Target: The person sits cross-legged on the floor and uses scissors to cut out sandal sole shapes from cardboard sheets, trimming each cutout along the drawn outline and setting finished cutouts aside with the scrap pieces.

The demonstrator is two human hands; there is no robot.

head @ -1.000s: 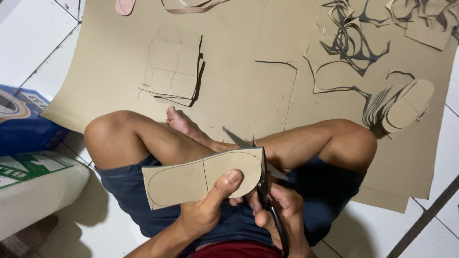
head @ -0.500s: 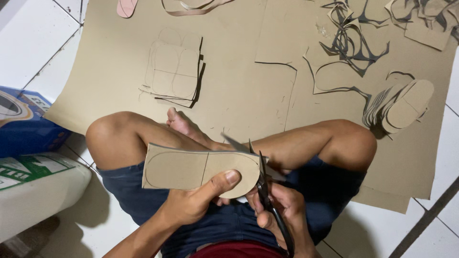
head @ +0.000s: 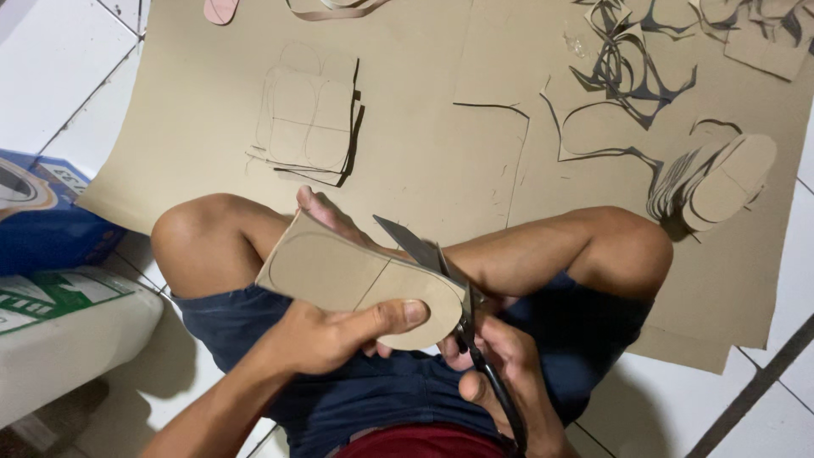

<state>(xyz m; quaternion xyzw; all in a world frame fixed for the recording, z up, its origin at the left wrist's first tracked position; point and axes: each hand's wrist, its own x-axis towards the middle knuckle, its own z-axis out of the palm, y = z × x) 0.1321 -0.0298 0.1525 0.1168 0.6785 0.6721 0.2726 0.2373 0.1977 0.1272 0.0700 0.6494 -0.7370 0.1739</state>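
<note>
Tan sole-shaped cardboard piece (head: 356, 276) is pinched by the left hand (head: 326, 335); black scissors (head: 449, 288), gripped in the right hand (head: 500, 365), may nick that thumb, being close.

The scene is seen from a single camera worn on the head, pointed almost straight down over the person's own lap. The crossed legs and the two hands, left hand (head: 318, 339) and right hand (head: 500, 373), are held close beneath the lens and fill the lower middle of the frame. Farther off, the large brown cardboard sheet (head: 424, 144) spread on the white tiled floor (head: 51, 76) is taken in across the upper half, its far edge cut off at the top. No second view is given, so nothing is shared between views.
</note>
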